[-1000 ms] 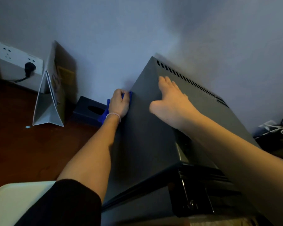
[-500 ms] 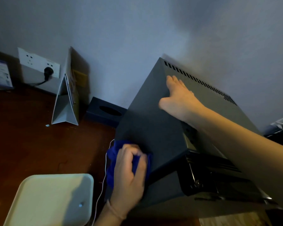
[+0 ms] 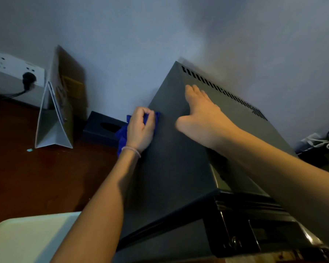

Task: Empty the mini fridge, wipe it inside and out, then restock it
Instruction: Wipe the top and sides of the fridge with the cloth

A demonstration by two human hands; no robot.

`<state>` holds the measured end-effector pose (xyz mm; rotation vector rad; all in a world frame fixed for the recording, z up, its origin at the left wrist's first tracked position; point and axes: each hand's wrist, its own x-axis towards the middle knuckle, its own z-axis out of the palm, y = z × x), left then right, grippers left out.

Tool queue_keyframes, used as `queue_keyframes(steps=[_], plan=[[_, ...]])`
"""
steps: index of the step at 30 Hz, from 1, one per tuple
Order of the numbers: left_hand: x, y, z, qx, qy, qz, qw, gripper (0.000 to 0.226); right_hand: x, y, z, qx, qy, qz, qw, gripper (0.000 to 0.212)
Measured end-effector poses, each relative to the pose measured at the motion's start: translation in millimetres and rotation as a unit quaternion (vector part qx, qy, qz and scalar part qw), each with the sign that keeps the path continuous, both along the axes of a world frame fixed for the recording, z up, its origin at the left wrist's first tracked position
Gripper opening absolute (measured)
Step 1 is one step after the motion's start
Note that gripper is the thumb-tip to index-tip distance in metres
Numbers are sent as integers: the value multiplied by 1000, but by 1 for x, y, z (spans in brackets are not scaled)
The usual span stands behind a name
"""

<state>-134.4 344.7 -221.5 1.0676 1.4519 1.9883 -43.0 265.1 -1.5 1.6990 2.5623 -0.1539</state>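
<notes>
The dark grey mini fridge (image 3: 175, 168) stands against the wall on a wooden surface, with a row of vent slots along its top back edge. My left hand (image 3: 140, 128) grips a blue cloth (image 3: 123, 135) and presses it on the fridge's left side, near the back bottom corner. My right hand (image 3: 199, 118) lies flat with fingers together on the top left edge of the fridge, holding nothing. The fridge's interior is hidden from view.
A dark tissue box (image 3: 103, 128) sits by the wall just left of the fridge. A folded paper bag (image 3: 57, 111) stands further left, below a wall socket (image 3: 13, 71) with a plug. A white tray (image 3: 30, 240) is at the front left. White cables (image 3: 327, 141) lie at the right.
My left hand with the blue cloth has swept from the fridge's front lower left side back along that side to the rear corner. My right hand has stayed on the top edge.
</notes>
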Motion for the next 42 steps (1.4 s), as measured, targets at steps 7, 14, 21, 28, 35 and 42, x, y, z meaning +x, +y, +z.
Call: queue_keyframes(steps=[7,14,21,28,35,42], plan=[[-10,34,-87,-159,-32,4,987,24,2,3,-1,-1,21,5,1000,88],[17,-48,-149,-170,-24,14,985,28,2,5,-4,4,44,4,999,80],[68,-175,-81,-56,-44,10,997,23,-1,3,-4,5,37,4,999,87],[62,-170,14,60,1,-7,998,13,-1,2,-4,11,29,1,1000,94],[26,-73,26,81,30,4,996,15,-2,2,-2,12,10,1,1000,98],[-3,14,-32,-39,-20,12,999,24,-1,3,-1,1,-1,-2,1000,87]])
